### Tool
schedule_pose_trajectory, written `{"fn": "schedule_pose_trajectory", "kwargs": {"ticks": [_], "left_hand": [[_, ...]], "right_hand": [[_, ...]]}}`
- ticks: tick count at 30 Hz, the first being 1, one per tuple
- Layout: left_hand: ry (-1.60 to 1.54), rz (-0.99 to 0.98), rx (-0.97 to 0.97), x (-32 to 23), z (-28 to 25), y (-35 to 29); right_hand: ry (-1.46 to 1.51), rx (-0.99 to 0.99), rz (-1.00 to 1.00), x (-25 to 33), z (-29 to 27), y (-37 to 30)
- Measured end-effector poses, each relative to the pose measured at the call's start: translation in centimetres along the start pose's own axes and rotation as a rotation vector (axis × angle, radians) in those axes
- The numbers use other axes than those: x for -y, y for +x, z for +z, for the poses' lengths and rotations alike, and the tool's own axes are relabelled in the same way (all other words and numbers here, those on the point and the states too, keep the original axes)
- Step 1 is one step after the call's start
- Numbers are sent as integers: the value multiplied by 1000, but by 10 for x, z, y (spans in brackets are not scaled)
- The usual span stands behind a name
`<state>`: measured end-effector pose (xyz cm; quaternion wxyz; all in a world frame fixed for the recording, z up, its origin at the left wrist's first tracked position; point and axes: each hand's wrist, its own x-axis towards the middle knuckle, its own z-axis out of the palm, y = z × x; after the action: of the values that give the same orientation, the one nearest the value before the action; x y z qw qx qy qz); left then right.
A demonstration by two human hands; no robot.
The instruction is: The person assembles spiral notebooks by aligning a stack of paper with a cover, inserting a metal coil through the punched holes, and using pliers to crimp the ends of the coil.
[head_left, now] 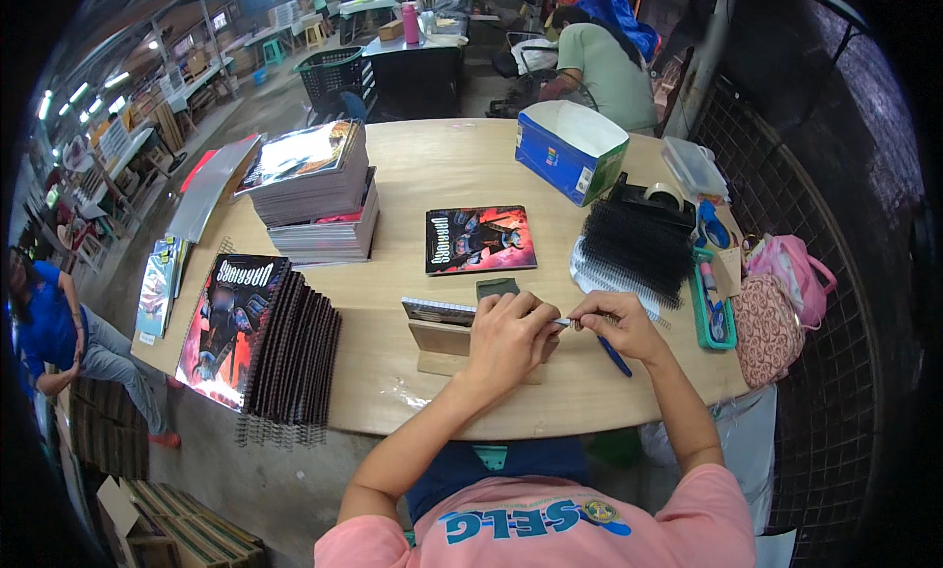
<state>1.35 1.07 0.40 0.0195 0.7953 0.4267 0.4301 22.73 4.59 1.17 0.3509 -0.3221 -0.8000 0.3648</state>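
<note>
Right now my left hand (508, 334) presses down on the spiral notebook (439, 312) that stands on edge in the small wooden block (438, 338), fingers curled over its top so it stays upright and steady near the table's (432, 165) front edge. My right hand (619, 324) is closed around blue-handled pliers (611, 350), pinching at the wire end just beside the left fingers; the tip itself is hidden between my hands, so what it grips I cannot tell.

Bound notebooks (265, 342) lean in a fanned row on my left, within reach. 1 loose cover (480, 239) lies flat ahead. Black wire spirals (637, 246) sit heaped on my right, close to the working hand. Behind them are a tape dispenser (656, 197), partly blocked, and a blue open box (570, 148).

A green tray's (699, 313) contents are too small to read. The stack of books (316, 190) hides whatever is behind it. A person in green (604, 67) sits beyond the table, back turned.
</note>
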Motion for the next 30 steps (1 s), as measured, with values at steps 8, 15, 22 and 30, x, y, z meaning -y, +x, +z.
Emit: {"fn": "schedule_pose_trajectory", "kwargs": {"ticks": [8, 15, 22, 30], "left_hand": [[-23, -35, -41, 8, -7, -8], [-89, 81, -72, 9, 17, -6], [-141, 71, -58, 4, -5, -8], [94, 134, -84, 14, 24, -8]], "right_hand": [[-336, -25, -62, 25, 22, 12], [-427, -118, -81, 30, 32, 1], [-383, 75, -158, 21, 15, 23], [-305, 555, -62, -53, 28, 93]]}}
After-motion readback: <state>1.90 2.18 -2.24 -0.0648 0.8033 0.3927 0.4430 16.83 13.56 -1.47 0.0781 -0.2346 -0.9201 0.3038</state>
